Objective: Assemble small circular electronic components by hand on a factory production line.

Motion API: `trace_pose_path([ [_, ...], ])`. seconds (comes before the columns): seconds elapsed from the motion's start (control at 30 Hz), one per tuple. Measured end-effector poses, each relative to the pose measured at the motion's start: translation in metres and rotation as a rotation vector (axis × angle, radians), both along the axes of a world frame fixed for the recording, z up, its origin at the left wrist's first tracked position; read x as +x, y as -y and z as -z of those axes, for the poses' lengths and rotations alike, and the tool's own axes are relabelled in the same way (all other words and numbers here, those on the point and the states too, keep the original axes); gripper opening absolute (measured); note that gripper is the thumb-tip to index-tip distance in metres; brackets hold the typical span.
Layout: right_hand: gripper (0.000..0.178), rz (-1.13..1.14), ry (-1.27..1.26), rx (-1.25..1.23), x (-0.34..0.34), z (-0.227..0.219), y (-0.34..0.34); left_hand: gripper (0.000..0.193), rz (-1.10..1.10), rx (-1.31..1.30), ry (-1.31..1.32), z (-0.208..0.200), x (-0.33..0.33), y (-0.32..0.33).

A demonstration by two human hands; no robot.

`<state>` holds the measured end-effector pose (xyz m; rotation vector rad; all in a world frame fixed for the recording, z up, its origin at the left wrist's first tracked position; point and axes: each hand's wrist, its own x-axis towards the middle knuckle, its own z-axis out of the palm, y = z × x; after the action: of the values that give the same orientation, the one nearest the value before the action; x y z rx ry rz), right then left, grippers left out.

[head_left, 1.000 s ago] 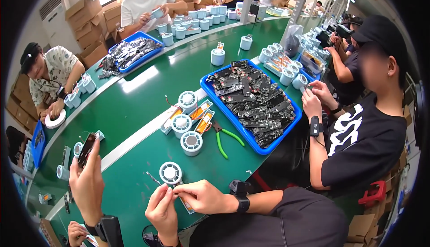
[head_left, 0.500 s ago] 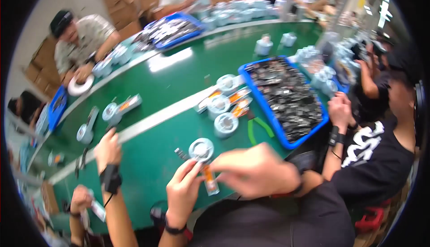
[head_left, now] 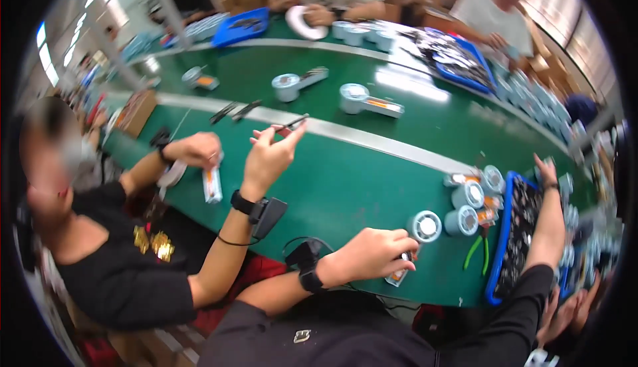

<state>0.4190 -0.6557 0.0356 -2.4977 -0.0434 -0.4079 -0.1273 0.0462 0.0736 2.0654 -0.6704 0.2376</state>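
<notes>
We grip a small dark piece [head_left: 407,256] in our left hand [head_left: 372,255] over the handle [head_left: 397,277] of a blue fan [head_left: 425,226] on the tabletop [head_left: 345,181], and farther off hold our right hand [head_left: 546,171] open by the far end of a blue tray [head_left: 498,267].

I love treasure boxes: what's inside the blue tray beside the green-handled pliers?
The blue tray holds a heap of small black parts, too blurred to identify. The person's right forearm covers some; anything under the top layer is hidden.

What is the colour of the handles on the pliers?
The pliers' handles are bright green, best seen in the head view.
</notes>
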Motion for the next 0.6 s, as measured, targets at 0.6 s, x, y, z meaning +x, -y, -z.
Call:
trace_pose_path([
  [0.6,0.085,-1.298,-0.086,-0.486,-0.230,-0.098,-0.576,0.032,-0.038,0.024,-0.020,0.007,0.024,0.028],
])
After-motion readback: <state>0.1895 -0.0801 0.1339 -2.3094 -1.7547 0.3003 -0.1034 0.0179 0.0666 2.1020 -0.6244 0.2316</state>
